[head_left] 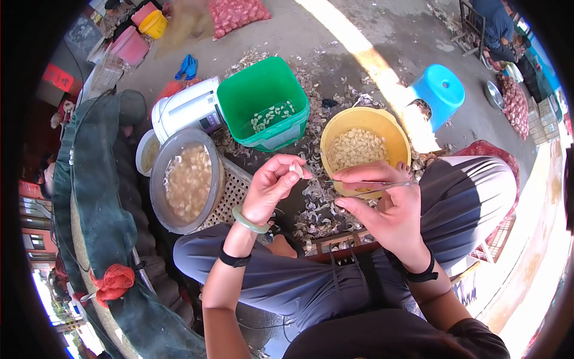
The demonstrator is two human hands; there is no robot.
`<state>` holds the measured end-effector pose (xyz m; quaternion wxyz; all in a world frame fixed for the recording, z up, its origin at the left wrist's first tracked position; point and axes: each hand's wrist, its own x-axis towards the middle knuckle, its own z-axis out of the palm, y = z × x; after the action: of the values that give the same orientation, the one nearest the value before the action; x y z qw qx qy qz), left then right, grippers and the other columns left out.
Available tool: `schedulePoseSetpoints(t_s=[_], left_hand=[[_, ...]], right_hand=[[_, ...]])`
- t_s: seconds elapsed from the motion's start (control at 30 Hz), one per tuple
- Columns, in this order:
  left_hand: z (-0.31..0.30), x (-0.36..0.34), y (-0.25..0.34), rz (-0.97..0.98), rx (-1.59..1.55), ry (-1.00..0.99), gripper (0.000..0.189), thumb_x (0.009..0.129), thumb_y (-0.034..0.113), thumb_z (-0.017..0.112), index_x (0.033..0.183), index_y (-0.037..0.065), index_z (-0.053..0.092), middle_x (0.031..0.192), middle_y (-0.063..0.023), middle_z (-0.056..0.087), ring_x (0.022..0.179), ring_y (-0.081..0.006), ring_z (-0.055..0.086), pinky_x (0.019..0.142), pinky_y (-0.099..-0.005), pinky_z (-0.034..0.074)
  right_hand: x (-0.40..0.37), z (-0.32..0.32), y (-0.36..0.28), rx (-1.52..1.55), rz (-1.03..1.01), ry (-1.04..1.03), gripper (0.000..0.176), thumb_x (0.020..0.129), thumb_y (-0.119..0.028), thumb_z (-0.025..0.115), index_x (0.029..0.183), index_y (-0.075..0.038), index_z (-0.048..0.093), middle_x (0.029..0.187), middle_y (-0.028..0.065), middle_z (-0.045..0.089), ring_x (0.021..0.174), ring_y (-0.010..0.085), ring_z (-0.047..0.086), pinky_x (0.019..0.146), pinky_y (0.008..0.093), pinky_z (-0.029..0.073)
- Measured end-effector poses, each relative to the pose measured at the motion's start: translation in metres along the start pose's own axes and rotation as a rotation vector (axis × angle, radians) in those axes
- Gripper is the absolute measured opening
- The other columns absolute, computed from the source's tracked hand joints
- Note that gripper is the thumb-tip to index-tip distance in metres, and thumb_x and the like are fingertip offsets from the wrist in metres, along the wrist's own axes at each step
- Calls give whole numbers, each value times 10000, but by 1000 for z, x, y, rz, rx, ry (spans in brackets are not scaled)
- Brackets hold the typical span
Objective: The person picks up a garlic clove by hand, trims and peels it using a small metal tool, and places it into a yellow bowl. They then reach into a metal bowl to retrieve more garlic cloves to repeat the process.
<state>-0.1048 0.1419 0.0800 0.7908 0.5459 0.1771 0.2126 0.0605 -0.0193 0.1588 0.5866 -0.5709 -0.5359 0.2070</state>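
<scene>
Between the thumb and fingers of my left hand (272, 185) is a pale garlic clove (296, 169), with a bit of purplish skin by the fingertips. My right hand (388, 209) grips metal tweezers (373, 182), their two arms spread apart and the tips pointing left toward the clove. Just beyond the right hand sits a yellow bowl (330, 133) of peeled garlic cloves (357, 148). A green bucket (251, 90) with a few cloves at the bottom stands beyond my left hand. Papery garlic skins (326, 218) litter the ground below both hands.
To the left, a grey basin (156, 197) of cloves in cloudy water rests by a plastic crate (236, 194). Beside the green bucket lies a white bucket (185, 110). A blue stool (439, 90) stands at the right. Farther off are a net sack of garlic (239, 15) and other people.
</scene>
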Motion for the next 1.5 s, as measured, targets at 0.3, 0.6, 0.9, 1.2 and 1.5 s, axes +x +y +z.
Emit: schedulePoseSetpoints(t_s=[0.3,0.6,0.9,1.2,1.5], left_hand=[[-29,7,-46,133,-67,-87,263,853,-26,634,1109,12,593,1118,-74,587,985,-112,560,824,-232,444],[-54,-10,-54,164,144,-45,226,828,-54,645,1053,-26,635,1029,-93,599,893,-122,583,737,-238,476],[-41,-6,-48,247,389,77,209,874,-34,579,1072,4,631,1037,-135,620,894,-196,620,753,-285,493],[-43,-5,-63,-49,-87,48,289,973,127,501,1236,24,563,943,-14,590,707,-47,489,581,-190,366],[-47,-2,-70,-323,-510,16,344,978,174,503,1284,20,478,948,6,562,713,-39,455,593,-169,371]], right_hand=[[17,60,78,209,25,33,207,800,65,668,999,17,632,1016,139,643,975,228,659,802,279,559],[14,74,93,88,52,-93,234,781,70,680,999,10,622,1028,145,647,946,206,658,781,291,558],[12,84,96,220,148,83,273,744,81,708,989,18,607,991,133,648,916,216,655,766,295,532],[13,76,111,-11,-6,-20,310,735,76,723,997,-13,583,980,146,633,925,248,658,772,316,543],[10,73,120,-60,-60,-163,311,734,27,729,996,-59,586,974,91,650,882,229,659,735,311,539]])
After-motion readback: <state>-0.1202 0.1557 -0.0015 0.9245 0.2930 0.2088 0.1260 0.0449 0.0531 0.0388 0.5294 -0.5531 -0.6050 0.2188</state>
